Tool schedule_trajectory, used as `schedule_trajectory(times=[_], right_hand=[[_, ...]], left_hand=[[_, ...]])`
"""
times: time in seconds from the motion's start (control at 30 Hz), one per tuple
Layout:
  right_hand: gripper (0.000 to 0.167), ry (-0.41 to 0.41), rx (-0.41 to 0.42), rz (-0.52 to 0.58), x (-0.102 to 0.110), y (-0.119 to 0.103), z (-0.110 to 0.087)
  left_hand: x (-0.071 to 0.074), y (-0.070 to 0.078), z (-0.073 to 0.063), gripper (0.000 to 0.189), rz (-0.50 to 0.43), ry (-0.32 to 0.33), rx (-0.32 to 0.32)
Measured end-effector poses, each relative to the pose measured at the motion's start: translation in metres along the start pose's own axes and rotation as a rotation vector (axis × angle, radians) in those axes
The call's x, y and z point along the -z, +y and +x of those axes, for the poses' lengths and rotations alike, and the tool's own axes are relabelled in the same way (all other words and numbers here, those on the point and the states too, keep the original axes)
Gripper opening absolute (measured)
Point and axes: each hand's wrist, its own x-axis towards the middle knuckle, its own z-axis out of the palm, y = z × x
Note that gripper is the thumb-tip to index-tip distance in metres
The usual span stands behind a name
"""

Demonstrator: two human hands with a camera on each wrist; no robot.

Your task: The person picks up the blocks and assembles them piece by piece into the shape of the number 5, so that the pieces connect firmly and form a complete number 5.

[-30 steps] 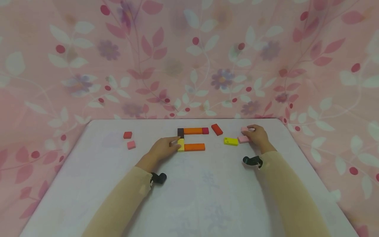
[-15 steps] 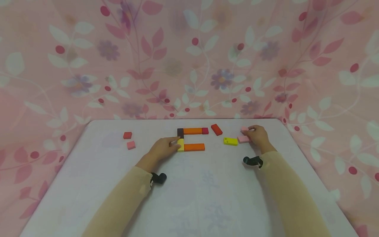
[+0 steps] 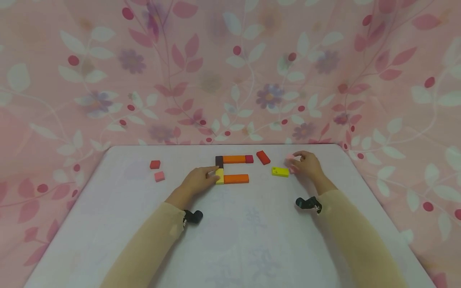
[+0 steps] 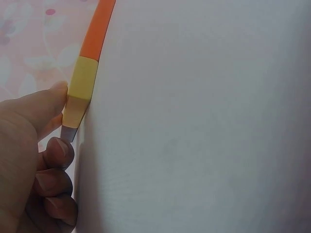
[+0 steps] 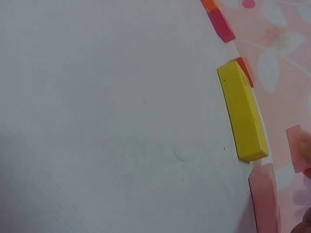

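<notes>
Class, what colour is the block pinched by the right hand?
The pinched block is pale pink; it shows best in the right wrist view.

Both arms (image 3: 360, 240) reach forward, the left hand (image 3: 199, 181) with thumb (image 4: 46, 102) extended and fingers (image 4: 57, 182) curled, the right hand (image 3: 308, 165) pinching.

A small, pink, flat-sided block (image 5: 295, 149) is held raised, far right; a pale yellow rectangular block (image 4: 83, 77) (partly covered) lies far centre.

Passage between nearer orange block (image 3: 236, 179) and bright yellow block (image 3: 280, 172); left hand (image 3: 198, 179) obstructs pale yellow block (image 4: 84, 76).
</notes>
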Motion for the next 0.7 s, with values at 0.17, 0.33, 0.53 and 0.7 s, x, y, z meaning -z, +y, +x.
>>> schedule_trajectory(times=[0.17, 0.33, 0.53, 0.7], right_hand=[[0.054, -0.064, 0.004, 0.021, -0.009, -0.011, -0.011], [0.05, -0.088, 0.032, 0.014, -0.018, -0.022, -0.022], [0.042, -0.084, 0.145, 0.01, -0.029, -0.029, -0.031], [0.039, -0.117, 0.162, 0.021, -0.038, -0.037, -0.039]], left_hand=[[-0.001, 0.0, 0.0, 0.053, -0.008, -0.006, 0.003], [-0.002, 0.0, 0.0, 0.053, -0.007, -0.007, 0.011], [-0.002, -0.001, 0.001, 0.053, -0.008, -0.005, 0.02], [-0.003, -0.002, 0.002, 0.053, -0.005, -0.001, 0.014]])
